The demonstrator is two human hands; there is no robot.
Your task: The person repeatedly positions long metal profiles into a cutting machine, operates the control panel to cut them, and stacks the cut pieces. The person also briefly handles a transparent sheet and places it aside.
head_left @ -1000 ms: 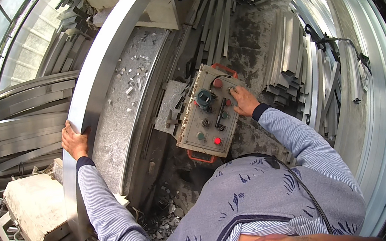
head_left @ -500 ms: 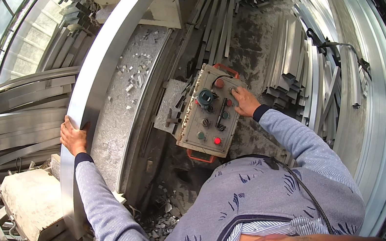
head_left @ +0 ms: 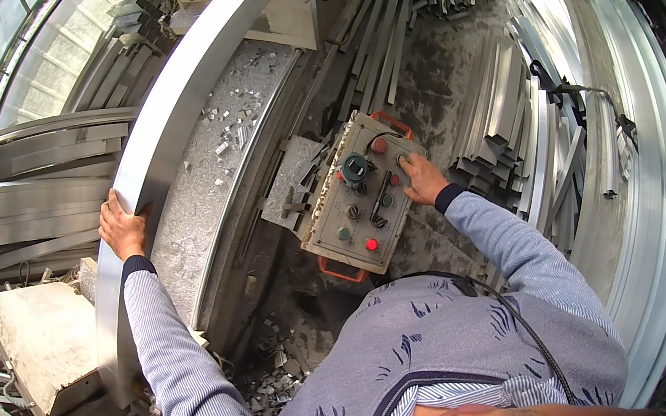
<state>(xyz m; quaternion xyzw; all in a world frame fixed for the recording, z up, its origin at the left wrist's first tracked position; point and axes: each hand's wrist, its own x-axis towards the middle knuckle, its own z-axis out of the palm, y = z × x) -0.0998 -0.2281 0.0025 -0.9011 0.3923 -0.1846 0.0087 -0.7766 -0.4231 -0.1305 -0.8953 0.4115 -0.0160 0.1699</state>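
Note:
My left hand (head_left: 123, 227) is closed over a long, wide silver metal profile (head_left: 187, 75), its fingers over the far edge and the thumb on the near side. The profile runs from the lower left up to the top of the view, along a pale metal bed (head_left: 178, 259) strewn with small offcuts. My right hand (head_left: 424, 180) rests at the right side of a beige control box (head_left: 365, 225) with orange handles. Its fingers are apart, one fingertip at a button near the upper right corner. One red button (head_left: 371, 244) glows at the box's lower end.
A beige machine housing (head_left: 45, 338) stands at the lower left, another machine part (head_left: 286, 23) at the top. Stacks of profiles (head_left: 42, 198) lie on the left. More bundled profiles (head_left: 495, 91) and long bars (head_left: 642, 164) fill the right. Metal scraps (head_left: 281, 385) litter the floor near me.
The view has shifted slightly. Both hands keep their places, the left on the profile and the right at the control box.

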